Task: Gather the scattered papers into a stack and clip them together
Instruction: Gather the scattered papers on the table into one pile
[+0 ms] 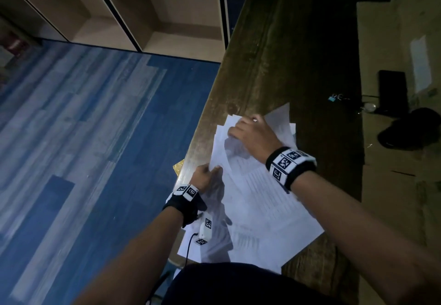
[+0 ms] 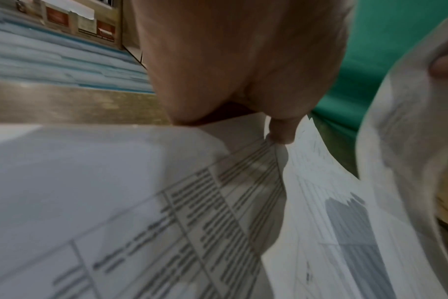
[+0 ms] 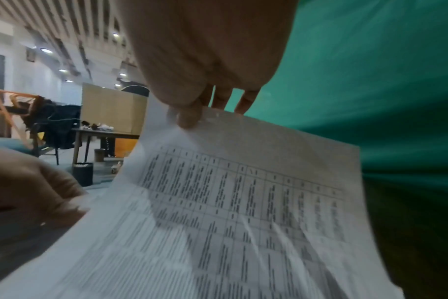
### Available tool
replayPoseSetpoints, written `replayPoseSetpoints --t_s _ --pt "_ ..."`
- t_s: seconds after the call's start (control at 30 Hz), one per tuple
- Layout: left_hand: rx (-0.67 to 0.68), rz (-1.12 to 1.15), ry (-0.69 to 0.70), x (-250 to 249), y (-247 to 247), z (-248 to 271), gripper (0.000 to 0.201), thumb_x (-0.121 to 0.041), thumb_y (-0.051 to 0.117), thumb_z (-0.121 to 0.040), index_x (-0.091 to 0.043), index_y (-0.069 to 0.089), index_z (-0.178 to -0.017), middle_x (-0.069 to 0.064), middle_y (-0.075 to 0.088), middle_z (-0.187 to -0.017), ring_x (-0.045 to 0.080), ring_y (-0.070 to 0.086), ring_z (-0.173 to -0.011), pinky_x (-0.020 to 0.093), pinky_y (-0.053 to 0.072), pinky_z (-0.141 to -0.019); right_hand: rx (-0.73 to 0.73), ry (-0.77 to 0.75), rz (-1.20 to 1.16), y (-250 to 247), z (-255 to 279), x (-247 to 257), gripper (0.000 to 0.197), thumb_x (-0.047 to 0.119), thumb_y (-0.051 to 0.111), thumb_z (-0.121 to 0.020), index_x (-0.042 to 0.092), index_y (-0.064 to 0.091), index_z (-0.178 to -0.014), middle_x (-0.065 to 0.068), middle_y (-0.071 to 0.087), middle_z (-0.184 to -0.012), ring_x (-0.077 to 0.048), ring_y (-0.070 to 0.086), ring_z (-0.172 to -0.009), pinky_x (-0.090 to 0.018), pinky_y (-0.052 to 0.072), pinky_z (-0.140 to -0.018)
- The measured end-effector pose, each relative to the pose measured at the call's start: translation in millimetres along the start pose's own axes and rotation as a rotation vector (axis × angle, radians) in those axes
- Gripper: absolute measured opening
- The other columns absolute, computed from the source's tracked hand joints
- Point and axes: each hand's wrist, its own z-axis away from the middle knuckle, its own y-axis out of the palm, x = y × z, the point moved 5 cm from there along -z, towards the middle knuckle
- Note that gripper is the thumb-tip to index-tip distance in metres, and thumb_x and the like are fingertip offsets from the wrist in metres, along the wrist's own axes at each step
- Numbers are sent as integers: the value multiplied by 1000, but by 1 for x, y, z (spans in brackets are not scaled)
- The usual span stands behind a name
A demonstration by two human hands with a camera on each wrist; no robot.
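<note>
White printed papers (image 1: pixel 253 199) lie in a loose pile on the wooden table (image 1: pixel 274 61), near its left edge. My left hand (image 1: pixel 208 173) grips the pile's left side, thumb on top (image 2: pixel 281 131). My right hand (image 1: pixel 248 130) pinches the far edge of the sheets and lifts them, so they curl upward (image 3: pixel 243 192). In the right wrist view the thumb (image 3: pixel 189 115) presses on the printed face with fingers behind the sheet. A small blue binder clip (image 1: pixel 332 98) lies on the table to the right, away from both hands.
A black phone-like slab (image 1: pixel 392 92), a cable with a round object (image 1: pixel 368 107) and a dark cloth item (image 1: pixel 410 128) lie at the table's right. The blue floor (image 1: pixel 95 126) drops off left of the table edge. A yellow sheet (image 1: pixel 179 165) sticks out under the papers.
</note>
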Motion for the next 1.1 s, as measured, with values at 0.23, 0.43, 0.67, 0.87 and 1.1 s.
replayPoseSetpoints --t_s 0.23,0.43,0.67,0.87,1.1 --pt "1 -101 62 -20 12 22 21 -35 72 -88 -15 70 -92 -1 74 -84 17 69 -79 22 55 -63 26 157 -417 27 10 4 19 13 54 -93 22 68 -102 0 61 -118 -19 47 -119 -33 25 -100" --pt "-43 -196 68 -14 17 18 25 -12 80 -68 -12 70 -92 5 77 -79 16 75 -63 26 60 -55 -185 365 -841 34 38 -20 33 15 68 -86 17 60 -119 2 58 -126 -13 50 -119 -22 32 -101" --pt "104 76 32 -9 13 24 29 5 78 -75 -3 74 -102 9 80 -96 23 76 -79 30 60 -64 287 1183 -497 113 154 -109 50 27 57 -88 16 43 -135 -17 32 -143 -39 35 -132 -52 34 -109" --pt "206 112 23 -9 28 32 32 5 78 -77 -4 73 -107 6 80 -95 18 77 -82 23 59 -62 286 1071 -302 135 190 -46 48 37 55 -88 10 43 -126 -20 41 -130 -37 46 -118 -47 46 -95" --pt "164 -150 118 -12 31 30 28 1 74 -82 4 69 -109 13 76 -93 26 74 -83 31 62 -70 291 1087 -643 134 196 -15 27 36 52 -90 14 59 -105 -7 67 -100 -22 66 -86 -30 53 -77"
